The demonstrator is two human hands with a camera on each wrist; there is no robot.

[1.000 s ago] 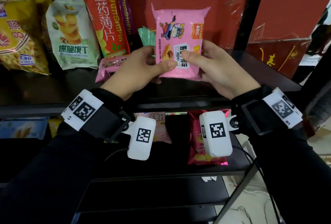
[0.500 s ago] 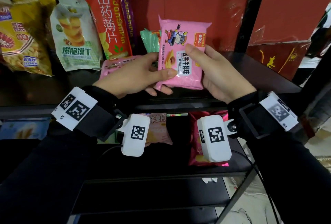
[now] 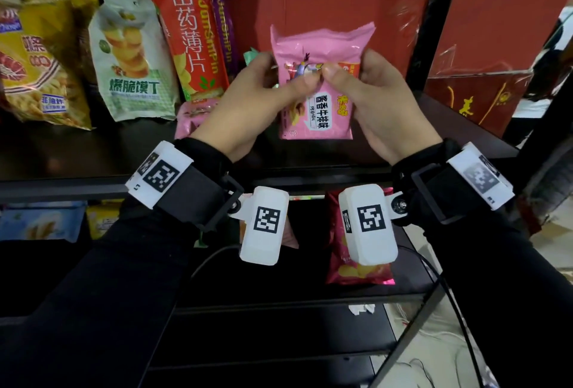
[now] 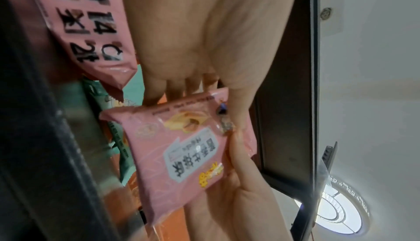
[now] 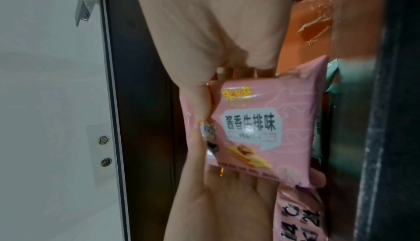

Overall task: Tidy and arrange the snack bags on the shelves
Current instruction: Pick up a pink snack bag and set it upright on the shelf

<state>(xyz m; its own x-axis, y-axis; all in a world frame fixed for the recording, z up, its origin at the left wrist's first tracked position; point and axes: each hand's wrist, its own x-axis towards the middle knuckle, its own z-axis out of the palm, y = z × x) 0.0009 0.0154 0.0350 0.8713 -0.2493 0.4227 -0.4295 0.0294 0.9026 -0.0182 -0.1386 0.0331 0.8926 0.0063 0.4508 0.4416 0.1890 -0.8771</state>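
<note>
On the dark upper shelf (image 3: 93,152), a tall red crisp bag (image 3: 186,31), a white-green bag (image 3: 130,56) and a yellow bag (image 3: 34,56) stand upright at left; another pink packet (image 3: 189,115) lies flat just behind the left hand (image 3: 248,99). Both that hand and the right hand (image 3: 378,102) pinch a small glossy pink snack packet (image 3: 319,118), thumbs on its front and nearly meeting, fingers behind. It is upright above the shelf, long axis vertical, printed face towards the person.

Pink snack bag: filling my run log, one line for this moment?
pink snack bag | upright | left hand, right hand pinching | above shelf
</note>
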